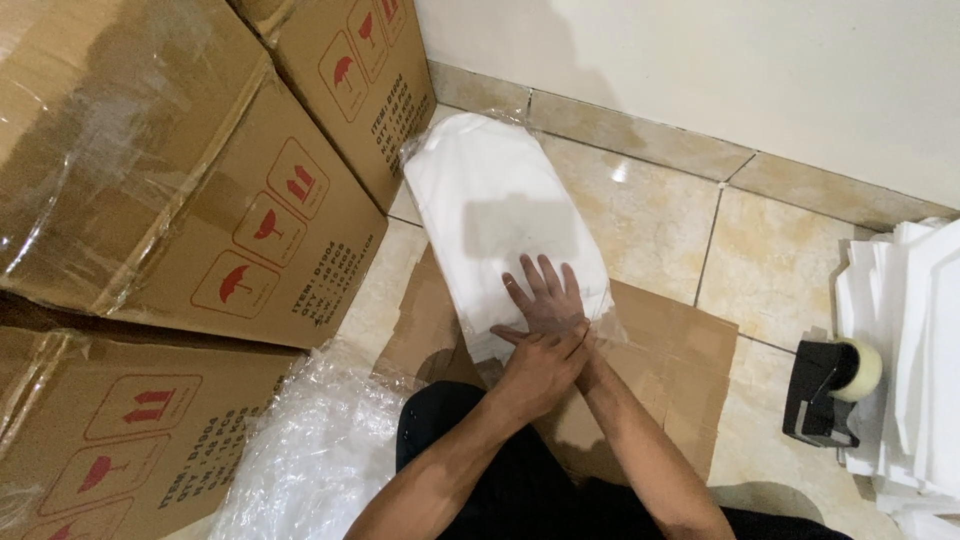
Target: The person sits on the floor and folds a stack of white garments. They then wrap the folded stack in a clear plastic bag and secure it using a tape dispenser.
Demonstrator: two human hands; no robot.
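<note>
Fingers (545, 280) of my right hand (548, 305) spread flat on the bagged white bundle (490, 215); left hand (540, 368) presses over it. Bundle lies on cardboard (670, 350) on the floor. Looks soft, light, slippery film; grip the edges.

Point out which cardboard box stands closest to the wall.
The upper box in the corner, its side printed with red umbrella and arrow symbols; the big taped box and the lower box sit farther out.
</note>
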